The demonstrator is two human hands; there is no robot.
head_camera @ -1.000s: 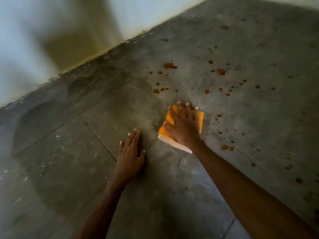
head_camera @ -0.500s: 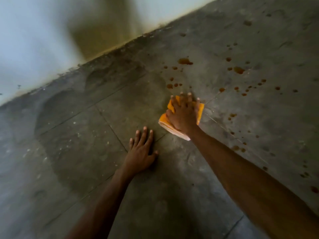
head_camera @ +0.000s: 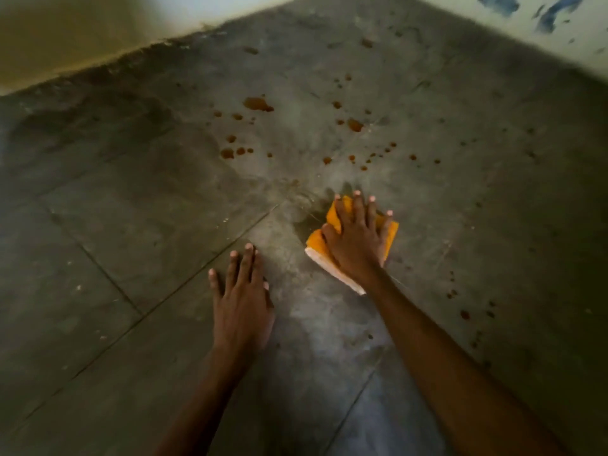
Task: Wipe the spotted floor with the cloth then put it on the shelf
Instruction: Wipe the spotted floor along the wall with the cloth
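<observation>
A folded orange cloth (head_camera: 390, 236) with a pale underside lies flat on the grey tiled floor (head_camera: 138, 225). My right hand (head_camera: 357, 240) presses down on it with straight, spread fingers. Flat on the bare floor to its left rests my left hand (head_camera: 241, 301), fingers straight, holding nothing. Several orange-brown spots (head_camera: 256, 103) dot the floor beyond the cloth, with more spots (head_camera: 355, 125) to the right. A faint wet smear (head_camera: 302, 202) shows just left of the cloth. No shelf is in view.
A pale wall (head_camera: 65, 28) meets the floor at the far left, and a second wall (head_camera: 543, 31) with blue marks runs along the far right. Smaller spots (head_camera: 464, 314) lie right of my right forearm. Tile joints cross the floor.
My right hand has drawn the cloth back toward me, away from the spots it had reached. The view has swung, bringing the right wall in. My left hand stays flat on the floor.
</observation>
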